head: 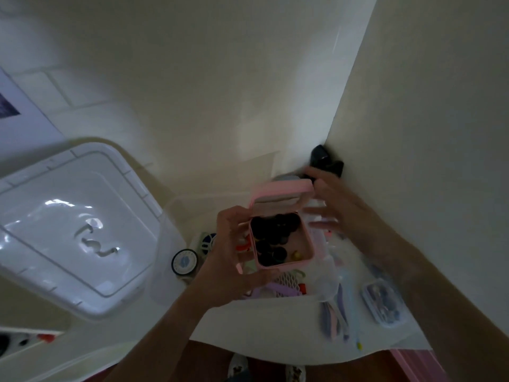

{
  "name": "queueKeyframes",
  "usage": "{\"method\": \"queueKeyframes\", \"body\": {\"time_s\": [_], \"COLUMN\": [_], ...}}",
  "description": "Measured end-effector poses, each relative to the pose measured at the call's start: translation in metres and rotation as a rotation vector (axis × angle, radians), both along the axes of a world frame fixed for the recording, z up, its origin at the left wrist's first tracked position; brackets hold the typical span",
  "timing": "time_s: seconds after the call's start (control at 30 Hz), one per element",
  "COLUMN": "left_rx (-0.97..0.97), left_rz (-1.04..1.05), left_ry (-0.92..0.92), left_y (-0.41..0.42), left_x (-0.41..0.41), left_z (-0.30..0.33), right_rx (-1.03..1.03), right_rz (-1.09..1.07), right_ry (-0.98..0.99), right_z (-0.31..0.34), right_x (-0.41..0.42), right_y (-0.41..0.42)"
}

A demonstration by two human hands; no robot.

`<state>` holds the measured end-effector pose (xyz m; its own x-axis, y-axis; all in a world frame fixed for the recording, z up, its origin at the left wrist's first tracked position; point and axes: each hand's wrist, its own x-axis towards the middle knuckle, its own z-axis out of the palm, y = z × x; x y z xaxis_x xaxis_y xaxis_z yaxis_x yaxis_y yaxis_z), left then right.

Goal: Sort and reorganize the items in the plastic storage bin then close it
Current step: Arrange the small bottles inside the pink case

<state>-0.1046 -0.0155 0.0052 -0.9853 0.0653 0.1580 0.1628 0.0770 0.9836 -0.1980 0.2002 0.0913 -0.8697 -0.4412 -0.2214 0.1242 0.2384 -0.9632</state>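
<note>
Currently, pink box (283,238) in left grip (234,252)

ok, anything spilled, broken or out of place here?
Nothing spilled or broken. The bin lid lies off to the left, bin not yet closed. The left hand holds a pink case, its cover open.
</note>
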Motion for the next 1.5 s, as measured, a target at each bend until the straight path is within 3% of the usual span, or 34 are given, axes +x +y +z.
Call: {"method": "queueKeyframes", "body": {"time_s": [0.03, 0.17, 0.27, 0.5, 0.6, 0.77, 1.1, 1.37, 1.5], "left_rx": [-0.002, 0.060, 0.040, 0.166, 0.236, 0.291, 0.430, 0.400, 0.421], "left_rz": [0.014, 0.056, 0.037, -0.026, 0.057, 0.115, 0.121, 0.242, 0.401], "left_ry": [-0.008, -0.053, -0.035, -0.151, -0.207, -0.310, -0.409, -0.366, -0.304], "left_y": [-0.001, -0.009, -0.013, -0.006, 0.009, 0.017, 0.016, 0.021, 0.028], "left_x": [-0.002, -0.004, -0.007, -0.007, -0.006, -0.009, -0.007, -0.006, -0.015], "left_z": [0.000, 0.007, 0.012, 0.026, 0.035, 0.037, 0.040, 0.040, 0.039], "right_rx": [-0.059, -0.113, -0.146, -0.252, -0.294, -0.350, -0.310, 0.143, 0.235], "right_rz": [0.050, 0.099, 0.139, -0.028, -0.024, -0.148, -0.048, -0.071, -0.075], "right_ry": [-0.074, 0.023, -0.023, -0.008, -0.029, -0.246, 0.000, 0.596, 0.747], "right_z": [-0.002, -0.011, -0.021, -0.035, -0.041, -0.054, -0.061, -0.051, -0.042], "right_x": [0.000, 0.013, 0.021, 0.033, 0.039, 0.019, -0.007, -0.004, 0.034], "right_y": [-0.003, -0.004, 0.001, -0.006, -0.010, -0.011, -0.002, 0.005, 0.004]}}
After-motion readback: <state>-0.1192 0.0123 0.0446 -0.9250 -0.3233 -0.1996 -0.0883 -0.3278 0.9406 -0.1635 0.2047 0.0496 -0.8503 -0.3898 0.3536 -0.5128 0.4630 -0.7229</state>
